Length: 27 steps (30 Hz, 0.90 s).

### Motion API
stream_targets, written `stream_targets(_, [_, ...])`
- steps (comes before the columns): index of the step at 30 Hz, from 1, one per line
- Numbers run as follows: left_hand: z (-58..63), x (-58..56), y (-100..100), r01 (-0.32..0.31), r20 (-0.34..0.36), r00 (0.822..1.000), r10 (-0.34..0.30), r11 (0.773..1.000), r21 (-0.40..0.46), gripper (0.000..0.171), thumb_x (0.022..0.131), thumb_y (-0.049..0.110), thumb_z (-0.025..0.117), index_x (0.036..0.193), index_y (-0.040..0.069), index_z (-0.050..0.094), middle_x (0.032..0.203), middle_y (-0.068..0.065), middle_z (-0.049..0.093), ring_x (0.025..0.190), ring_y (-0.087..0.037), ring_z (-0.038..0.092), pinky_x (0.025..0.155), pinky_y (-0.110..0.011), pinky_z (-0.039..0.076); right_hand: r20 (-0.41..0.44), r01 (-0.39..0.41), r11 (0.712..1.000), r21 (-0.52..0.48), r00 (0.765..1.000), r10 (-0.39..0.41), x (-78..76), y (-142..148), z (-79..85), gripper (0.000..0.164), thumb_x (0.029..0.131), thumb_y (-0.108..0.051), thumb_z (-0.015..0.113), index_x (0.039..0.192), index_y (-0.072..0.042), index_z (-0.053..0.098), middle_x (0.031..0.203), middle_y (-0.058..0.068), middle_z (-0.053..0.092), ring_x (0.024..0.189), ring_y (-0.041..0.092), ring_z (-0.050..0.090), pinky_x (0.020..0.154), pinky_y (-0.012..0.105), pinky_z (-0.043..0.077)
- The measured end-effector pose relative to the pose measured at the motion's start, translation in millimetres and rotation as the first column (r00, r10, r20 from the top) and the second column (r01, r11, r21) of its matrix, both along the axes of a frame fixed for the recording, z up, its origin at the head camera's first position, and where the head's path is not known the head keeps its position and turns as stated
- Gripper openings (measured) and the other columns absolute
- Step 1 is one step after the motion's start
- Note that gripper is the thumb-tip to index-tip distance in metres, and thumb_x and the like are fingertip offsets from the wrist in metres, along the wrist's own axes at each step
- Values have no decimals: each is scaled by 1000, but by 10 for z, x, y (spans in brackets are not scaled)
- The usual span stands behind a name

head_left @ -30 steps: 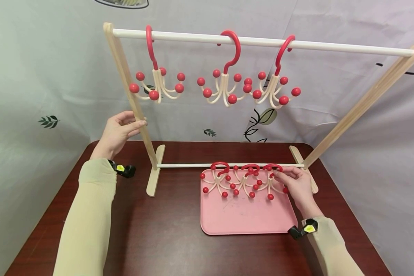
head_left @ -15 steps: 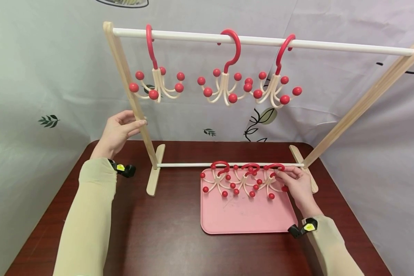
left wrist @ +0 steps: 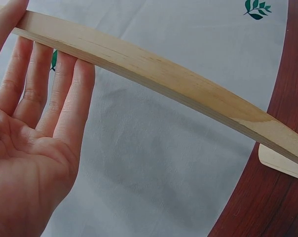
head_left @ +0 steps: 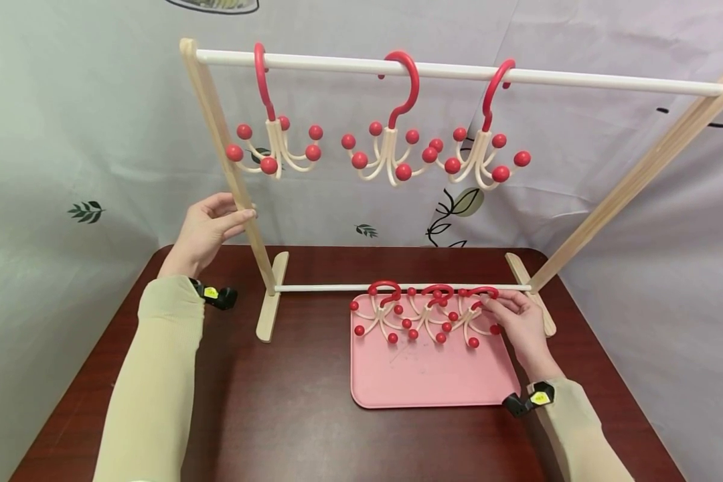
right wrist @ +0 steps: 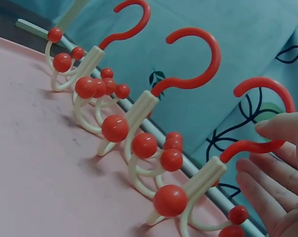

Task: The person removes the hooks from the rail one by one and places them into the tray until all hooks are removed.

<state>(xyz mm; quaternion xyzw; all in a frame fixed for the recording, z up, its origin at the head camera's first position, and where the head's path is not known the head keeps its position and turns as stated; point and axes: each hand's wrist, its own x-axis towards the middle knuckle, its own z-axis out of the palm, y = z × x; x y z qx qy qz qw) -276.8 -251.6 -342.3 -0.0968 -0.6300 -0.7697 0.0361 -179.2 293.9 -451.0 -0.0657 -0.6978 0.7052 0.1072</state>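
My left hand (head_left: 207, 231) holds the left wooden upright (left wrist: 139, 59) of a rack, thumb on one side and fingers on the other. My right hand (head_left: 521, 328) pinches the red hook (right wrist: 267, 89) of the rightmost multi-arm hanger (head_left: 470, 321), which rests on a pink tray (head_left: 434, 388). Its cream arms end in red balls. Two like hangers, a middle one (right wrist: 144, 108) and a left one (right wrist: 92, 61), lie beside it in a row, hooks toward the rack. The fingers partly cover the held hook in the right wrist view.
Three more such hangers, left (head_left: 275, 144), middle (head_left: 389, 150) and right (head_left: 477, 154), hang from the rack's white top bar (head_left: 337, 65). A lower white bar (head_left: 319, 288) runs just behind the tray. The right upright (head_left: 632, 187) leans outward in the head view.
The hanger in my right hand has turned slightly, its hook shifting a little right. The middle and right hanging hangers sway slightly. My left hand stays in place.
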Motion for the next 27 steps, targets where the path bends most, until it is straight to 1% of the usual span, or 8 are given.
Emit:
stream_targets(2, [-1,2,1,-4,3,1000,4,1000,-6,20,92,-3,74,107,9,74,96,-5,75,93,-16,74,82,-26,58,10,10,999,30,1000,-10,10,10,31,21,90,-4,78,109,0,69,92,-5,76,86,8,74,80,25,58])
stream_targets(5, [-2,6,2,-10,6,1000,10,1000,-12,20,92,-3,74,108,9,75,97,-5,75,93,-16,73,82,-26,58,22,18,993,113,1000,-20,35,38,94,32,89,-11,82,117,-2,71,96,-8,76,90,4,72,80,16,54])
stream_targets(8, [-5,7,-2,-8,4,1000,8,1000,-9,20,92,-3,73,108,9,75,96,-5,75,92,-16,74,82,-26,58,5,5,991,134,1000,-6,52,67,166,41,88,-12,83,123,2,68,102,-9,75,94,2,71,83,14,52])
stream_targets(9, [-7,6,-3,-7,3,1000,7,1000,-8,20,92,-3,73,108,9,75,96,-5,75,92,-16,74,82,-26,58,-5,-4,992,126,1000,5,58,77,190,42,88,-12,83,125,2,67,104,-9,75,95,3,71,84,14,52])
stream_targets(12, [-9,6,-7,-3,1,1000,3,1000,-4,20,92,-4,73,107,9,75,96,-5,76,93,-16,74,82,-26,58,-63,-38,997,60,997,42,64,100,259,46,88,-6,82,128,6,64,110,-5,74,102,9,71,88,17,52])
stream_targets(15, [-10,6,-8,1,-1,1000,-1,1000,-3,19,92,-4,73,107,9,74,96,-5,76,93,-16,74,82,-26,58,-111,-65,998,18,992,66,71,120,338,47,88,-2,80,130,7,62,115,-3,73,108,12,70,89,18,52])
stream_targets(22, [-5,4,-4,4,-5,1000,-4,1000,-5,19,93,-4,73,107,9,74,96,-5,76,93,-16,74,83,-26,58,-159,-70,997,24,985,73,116,112,572,46,90,-2,78,133,2,62,122,0,71,111,9,68,90,17,50])
stream_targets(27, [-5,0,-1,6,-5,1000,-6,1000,-2,19,92,-3,73,108,8,75,96,-5,76,93,-16,74,83,-26,58,-203,-69,998,6,977,69,154,70,722,47,90,3,76,134,5,61,124,0,71,114,11,66,93,18,50])
